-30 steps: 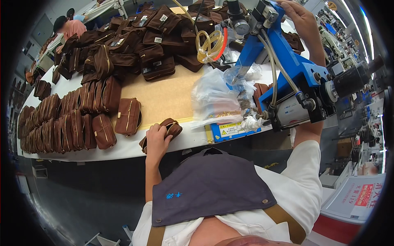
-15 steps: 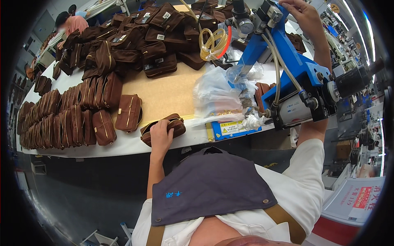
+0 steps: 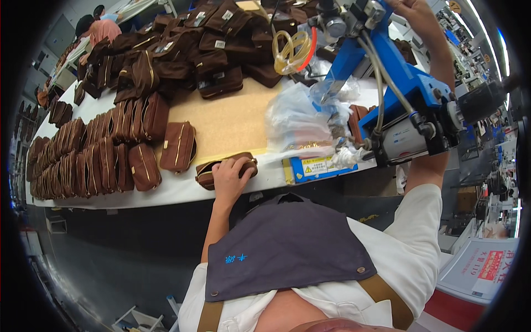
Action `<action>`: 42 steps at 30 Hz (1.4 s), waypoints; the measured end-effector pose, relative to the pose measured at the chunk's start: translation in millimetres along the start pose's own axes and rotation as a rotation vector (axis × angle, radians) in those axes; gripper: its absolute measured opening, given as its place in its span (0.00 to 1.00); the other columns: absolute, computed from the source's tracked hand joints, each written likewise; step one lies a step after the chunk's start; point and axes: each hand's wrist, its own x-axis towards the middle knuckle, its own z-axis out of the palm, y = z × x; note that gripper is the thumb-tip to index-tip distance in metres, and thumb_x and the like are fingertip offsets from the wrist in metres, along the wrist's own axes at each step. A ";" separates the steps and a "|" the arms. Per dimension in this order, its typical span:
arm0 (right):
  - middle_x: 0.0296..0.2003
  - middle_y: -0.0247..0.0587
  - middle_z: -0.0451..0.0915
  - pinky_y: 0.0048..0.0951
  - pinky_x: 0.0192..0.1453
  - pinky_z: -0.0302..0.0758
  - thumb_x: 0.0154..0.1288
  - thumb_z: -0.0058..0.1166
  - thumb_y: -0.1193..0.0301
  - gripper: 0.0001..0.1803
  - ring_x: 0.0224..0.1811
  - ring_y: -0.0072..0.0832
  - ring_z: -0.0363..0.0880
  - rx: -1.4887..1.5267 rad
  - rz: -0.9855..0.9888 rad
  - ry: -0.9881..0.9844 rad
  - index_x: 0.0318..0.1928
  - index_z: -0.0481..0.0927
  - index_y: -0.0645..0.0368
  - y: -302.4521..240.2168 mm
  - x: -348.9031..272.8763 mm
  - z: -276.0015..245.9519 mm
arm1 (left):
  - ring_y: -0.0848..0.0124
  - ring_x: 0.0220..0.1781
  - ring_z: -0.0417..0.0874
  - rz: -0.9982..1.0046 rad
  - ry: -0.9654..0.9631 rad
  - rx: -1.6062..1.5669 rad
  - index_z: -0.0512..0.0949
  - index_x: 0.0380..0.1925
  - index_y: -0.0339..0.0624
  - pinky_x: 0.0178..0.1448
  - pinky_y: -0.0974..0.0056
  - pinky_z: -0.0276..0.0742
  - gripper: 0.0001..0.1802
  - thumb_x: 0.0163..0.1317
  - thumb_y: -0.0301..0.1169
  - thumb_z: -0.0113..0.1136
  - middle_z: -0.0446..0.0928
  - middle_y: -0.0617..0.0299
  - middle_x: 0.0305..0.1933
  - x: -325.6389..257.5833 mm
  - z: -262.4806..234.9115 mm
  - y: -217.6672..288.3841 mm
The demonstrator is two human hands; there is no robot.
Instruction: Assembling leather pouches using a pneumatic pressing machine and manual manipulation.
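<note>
On the table's near edge lies a brown zippered pouch, its top unzipped. My left hand rests across it, fingers curled over its near side and into the opening. My right arm reaches up behind a blue pneumatic press with a metal cylinder. My right hand is at the press's far top end; its fingertips are partly cut off by the picture's edge, so what they touch is hidden. Another brown pouch lies flat just left of the one under my left hand.
Rows of brown pouches stand packed at the left. Behind them is a heap of dark brown bags with tags. Clear plastic bags and a blue box sit beside the press. A coiled yellow hose hangs above. Another person is at the far left.
The pouch under my left hand has turned to lie more level, and my fingers have spread further across it. My right hand stays at the press's top. The whole view has shifted slightly.
</note>
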 end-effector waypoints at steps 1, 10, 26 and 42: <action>0.31 0.38 0.82 0.26 0.36 0.77 0.66 0.56 0.72 0.10 0.30 0.23 0.79 0.056 -0.007 0.006 0.43 0.82 0.67 9.7 5.7 -0.1 | 0.64 0.40 0.78 -0.006 0.002 -0.009 0.80 0.41 0.52 0.47 0.58 0.63 0.15 0.54 0.40 0.67 0.78 0.64 0.34 1.1 0.3 2.7; 0.42 0.39 0.83 0.25 0.53 0.78 0.70 0.56 0.65 0.15 0.42 0.28 0.83 0.481 0.444 0.259 0.52 0.78 0.60 130.5 -90.9 -15.1 | 0.64 0.35 0.79 -0.112 -0.007 0.044 0.76 0.34 0.46 0.47 0.59 0.65 0.15 0.51 0.39 0.69 0.79 0.63 0.28 5.8 14.1 13.6; 0.32 0.39 0.85 0.25 0.35 0.76 0.64 0.59 0.68 0.11 0.29 0.24 0.81 0.618 0.664 -0.814 0.42 0.86 0.61 8.8 -331.3 302.8 | 0.66 0.31 0.80 -0.225 -0.146 -0.099 0.76 0.35 0.48 0.41 0.59 0.62 0.09 0.52 0.29 0.62 0.77 0.68 0.23 1.7 19.8 24.3; 0.26 0.35 0.79 0.24 0.30 0.76 0.59 0.65 0.70 0.13 0.28 0.21 0.79 0.970 0.736 -0.465 0.39 0.76 0.62 -15.2 -289.7 397.2 | 0.62 0.34 0.81 -0.204 -0.035 0.065 0.80 0.37 0.48 0.41 0.54 0.67 0.10 0.52 0.29 0.60 0.80 0.62 0.29 -0.4 22.8 26.0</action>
